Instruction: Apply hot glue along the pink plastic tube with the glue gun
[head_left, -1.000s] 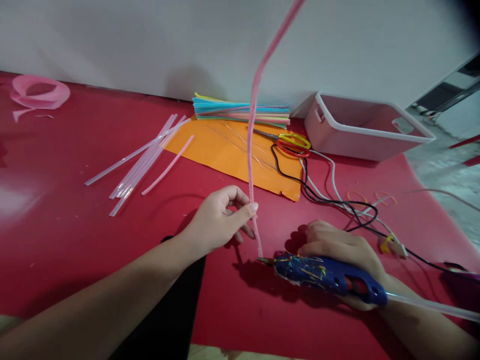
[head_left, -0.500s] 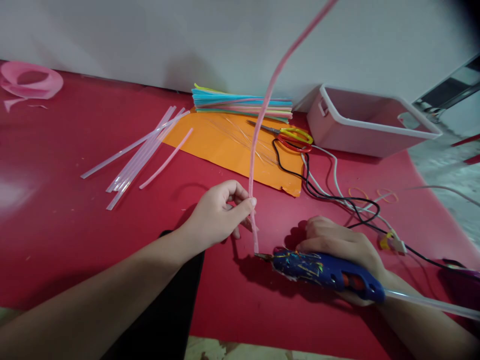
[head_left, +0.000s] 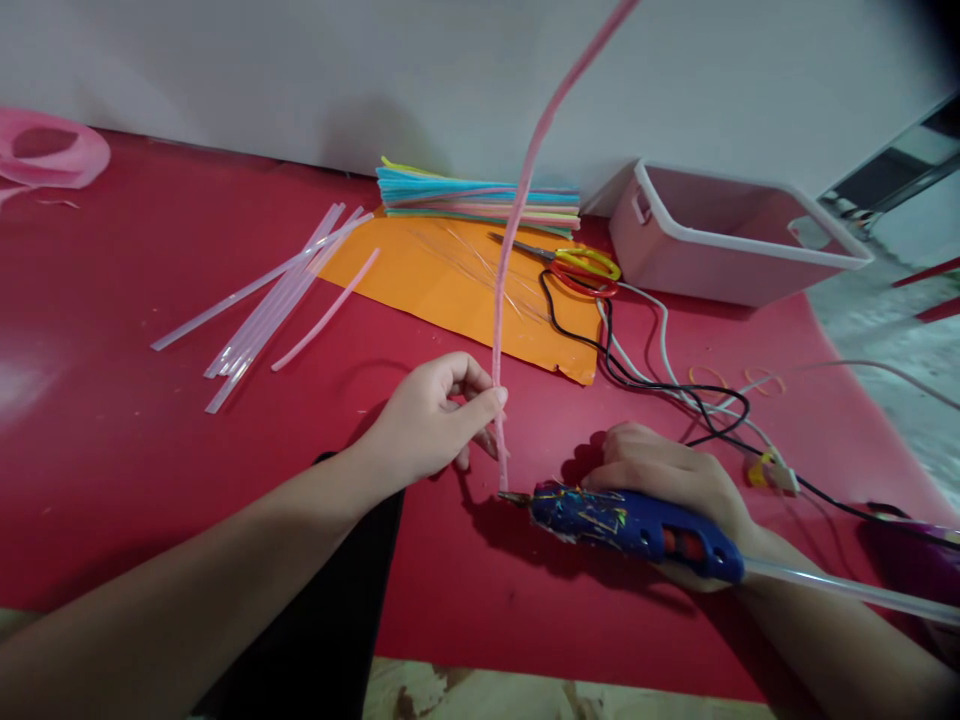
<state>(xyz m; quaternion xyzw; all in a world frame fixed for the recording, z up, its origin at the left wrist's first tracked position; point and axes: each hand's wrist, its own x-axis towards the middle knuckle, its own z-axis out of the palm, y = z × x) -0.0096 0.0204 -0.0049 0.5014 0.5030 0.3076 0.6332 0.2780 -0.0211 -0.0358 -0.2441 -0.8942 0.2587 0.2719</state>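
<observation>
My left hand pinches a long pink pipe cleaner between thumb and forefinger, close to its lower end. The pipe cleaner stands upright and bends to the right as it rises out of the top of the view. My right hand is closed around a blue hot glue gun that lies on its side, crusted with strands of dried glue. Its metal nozzle points left and meets the lower tip of the pipe cleaner. A clear glue stick sticks out of the gun's back end.
On the red table lie glue sticks, a short pink pipe cleaner, an orange sheet, scissors and tangled cords. Behind are bundled pipe cleaners and a bin. Pink ribbon is far left.
The whole scene has shifted slightly left and up in the view. Both hands keep their grips, and the nozzle stays at the pipe cleaner's lower tip.
</observation>
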